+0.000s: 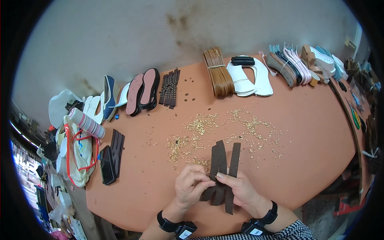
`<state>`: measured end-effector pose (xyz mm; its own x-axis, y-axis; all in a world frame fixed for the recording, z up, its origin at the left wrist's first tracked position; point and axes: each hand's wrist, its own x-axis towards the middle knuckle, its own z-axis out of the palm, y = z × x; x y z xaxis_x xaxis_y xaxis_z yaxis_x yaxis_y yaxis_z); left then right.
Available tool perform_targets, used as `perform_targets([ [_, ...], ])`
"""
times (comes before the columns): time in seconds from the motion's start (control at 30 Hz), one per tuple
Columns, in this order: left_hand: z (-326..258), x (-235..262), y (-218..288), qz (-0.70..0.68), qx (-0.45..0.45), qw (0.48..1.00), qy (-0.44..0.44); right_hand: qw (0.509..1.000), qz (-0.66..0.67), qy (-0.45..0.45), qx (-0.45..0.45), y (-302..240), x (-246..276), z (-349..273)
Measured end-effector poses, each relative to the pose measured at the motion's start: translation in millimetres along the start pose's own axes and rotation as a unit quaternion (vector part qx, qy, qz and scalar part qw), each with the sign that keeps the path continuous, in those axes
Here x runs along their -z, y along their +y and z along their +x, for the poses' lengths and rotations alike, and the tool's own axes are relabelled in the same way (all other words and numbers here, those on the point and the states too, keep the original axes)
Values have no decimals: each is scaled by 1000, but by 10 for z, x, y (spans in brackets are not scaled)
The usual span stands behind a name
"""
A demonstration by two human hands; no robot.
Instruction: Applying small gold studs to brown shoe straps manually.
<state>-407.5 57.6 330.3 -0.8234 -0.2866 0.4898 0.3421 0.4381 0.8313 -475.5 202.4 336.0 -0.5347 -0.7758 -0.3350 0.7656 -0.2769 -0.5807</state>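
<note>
Just beyond my wrists, over the near part of the table, I hold a dark brown slit strap piece point(219, 160) that looks like a shoe upper. Its long strips fan apart, with small holes along them. My right hand point(243, 190) grips it from the right, thumb on top. At its left edge my left hand point(192, 185) is closed in a pinch, fingertips against the piece; whatever lies between them is too small to make out. Small gold studs point(202, 124) are scattered over the table beyond my hands.
Studded brown straps point(169, 89), pink insoles point(149, 86), a brown strip bundle point(218, 74) and white cut pieces point(262, 82) line the table's back. At left are a phone point(107, 166), dark straps point(116, 148) and stacked cups point(87, 123). Wedge soles point(281, 66) stand back right.
</note>
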Motion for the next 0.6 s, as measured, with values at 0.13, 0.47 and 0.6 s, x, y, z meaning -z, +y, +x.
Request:
perform_targets([
  [0.13,-15,8,-5,-26,21,999,-7,999,-38,-1,33,21,-9,-1],
  [0.47,26,23,11,-61,25,997,-34,992,-120,-9,49,-13,10,9],
  [0.6,8,26,-15,-129,71,987,-58,990,-142,-9,23,-10,88,32],
])
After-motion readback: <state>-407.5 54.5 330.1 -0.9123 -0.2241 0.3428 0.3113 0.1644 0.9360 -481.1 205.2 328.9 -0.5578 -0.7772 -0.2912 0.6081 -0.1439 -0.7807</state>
